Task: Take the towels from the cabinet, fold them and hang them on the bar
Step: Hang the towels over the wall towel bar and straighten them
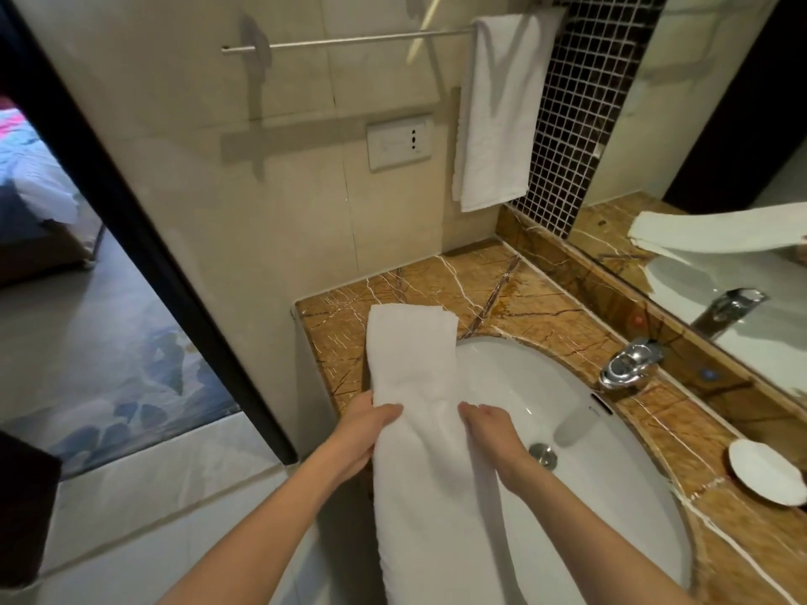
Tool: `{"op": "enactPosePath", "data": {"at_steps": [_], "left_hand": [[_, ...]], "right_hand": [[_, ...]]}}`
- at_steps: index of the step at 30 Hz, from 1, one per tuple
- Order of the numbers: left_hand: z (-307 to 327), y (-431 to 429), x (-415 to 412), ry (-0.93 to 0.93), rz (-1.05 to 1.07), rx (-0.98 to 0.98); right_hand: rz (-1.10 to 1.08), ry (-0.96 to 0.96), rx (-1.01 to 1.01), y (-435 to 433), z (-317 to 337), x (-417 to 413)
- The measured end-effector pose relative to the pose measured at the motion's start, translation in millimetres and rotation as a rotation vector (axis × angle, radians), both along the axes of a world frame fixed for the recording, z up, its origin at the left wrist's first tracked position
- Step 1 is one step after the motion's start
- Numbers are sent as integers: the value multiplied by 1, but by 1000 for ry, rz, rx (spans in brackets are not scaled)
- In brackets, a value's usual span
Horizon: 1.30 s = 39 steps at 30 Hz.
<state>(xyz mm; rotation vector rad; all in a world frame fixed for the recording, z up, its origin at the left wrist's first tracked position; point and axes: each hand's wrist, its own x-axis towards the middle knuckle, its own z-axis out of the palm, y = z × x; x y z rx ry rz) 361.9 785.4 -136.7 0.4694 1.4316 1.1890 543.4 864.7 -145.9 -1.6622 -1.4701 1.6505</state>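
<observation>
A long white towel (419,373), folded into a narrow strip, lies across the brown marble counter (546,307) and the left rim of the white sink (567,430), its near end hanging toward me. My left hand (362,430) grips its left edge with curled fingers. My right hand (493,434) grips its right edge over the basin. Another white towel (498,120), folded, hangs at the right end of the metal bar (349,39) on the wall. The bar's left part is bare.
A chrome faucet (629,362) stands behind the sink, below a mirror (720,168). A white soap dish (764,471) sits on the counter at right. A wall socket (399,141) is under the bar. A dark door frame (131,220) opens left onto a room.
</observation>
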Motion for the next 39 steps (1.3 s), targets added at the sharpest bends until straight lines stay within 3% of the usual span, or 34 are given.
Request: {"op": "enactPosePath", "data": {"at_steps": [9,24,35,39], "left_hand": [[70,18,-18,126,28,159],[246,25,-102,409,84,340],[384,55,-182,705,87,457],[442,74,-191,762,44,528]], "right_hand": [[69,97,164,24,75,-11],[43,300,503,41,234,-98],[44,89,703,65,400,-151],[-10,91,829,83,463,-158]]}}
